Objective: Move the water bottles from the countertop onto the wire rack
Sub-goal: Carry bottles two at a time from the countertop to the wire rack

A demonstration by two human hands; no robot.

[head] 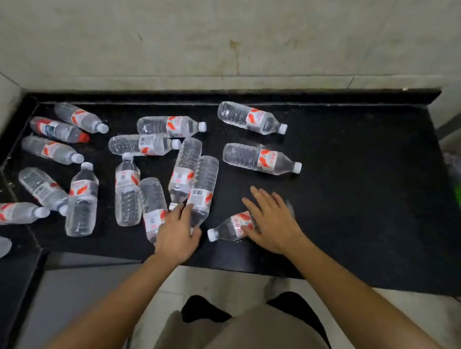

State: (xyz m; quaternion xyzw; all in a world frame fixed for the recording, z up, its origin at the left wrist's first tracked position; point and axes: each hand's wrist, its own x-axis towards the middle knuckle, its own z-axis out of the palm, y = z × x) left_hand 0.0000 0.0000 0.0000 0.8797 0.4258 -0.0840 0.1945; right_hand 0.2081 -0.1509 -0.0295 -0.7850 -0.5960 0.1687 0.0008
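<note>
While both arms reach over the black bench [356,207], the left hand [178,233] grips the near end of a barcode-label bottle [203,183], thumb on its right side. The right hand [272,224] lies flat, fingers straight and spread, resting on a lone bottle [230,227] whose white cap points left. The other water bottles [259,160] lie on their sides on the bench, crowded at left and middle, two apart farther right. A red-capped bottle [58,129] lies far left. Shapes at the right edge are too blurred to identify.
</note>
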